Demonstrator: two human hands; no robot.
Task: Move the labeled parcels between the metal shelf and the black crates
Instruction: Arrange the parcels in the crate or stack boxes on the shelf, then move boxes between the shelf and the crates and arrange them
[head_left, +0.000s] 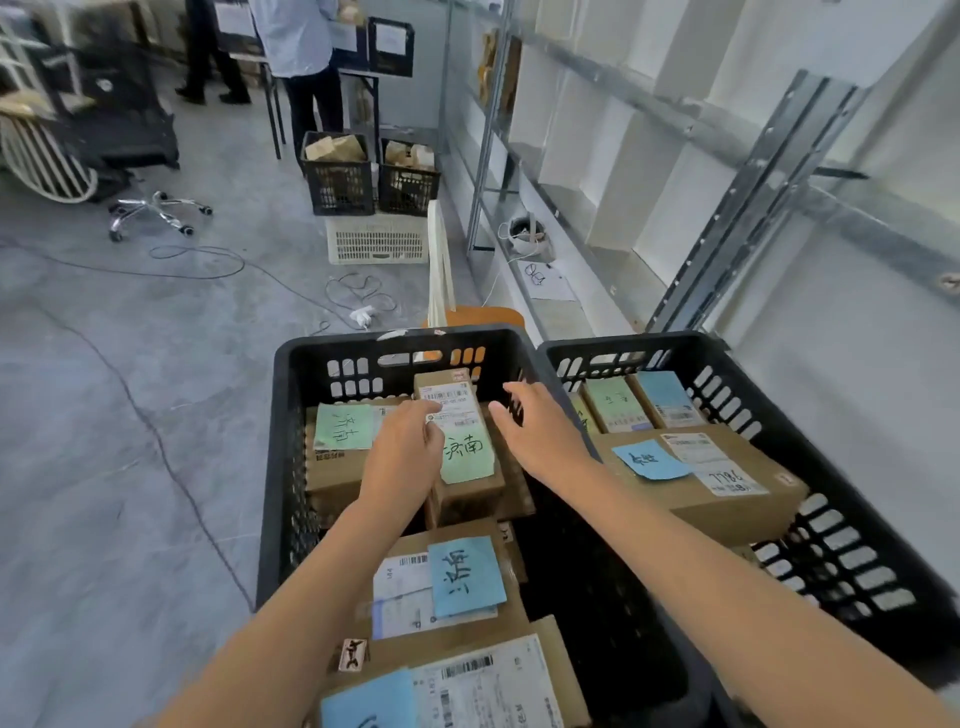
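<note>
Parcel (467, 452) partly behind left hand (402, 452), crate (280, 467) cropped

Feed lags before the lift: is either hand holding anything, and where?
The left hand grips the middle green-noted parcel at its left edge, thumb on top; the right hand is open, apart.

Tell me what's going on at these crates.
A person is sorting labelled parcels in two black crates beside the metal shelf. The left hand grips the left edge of the green-labelled parcel in the left crate. The right hand is open, reaching toward the parcel's other side without clearly touching it. The right crate, nearer the shelf, holds more boxes with blue and green notes.
</note>
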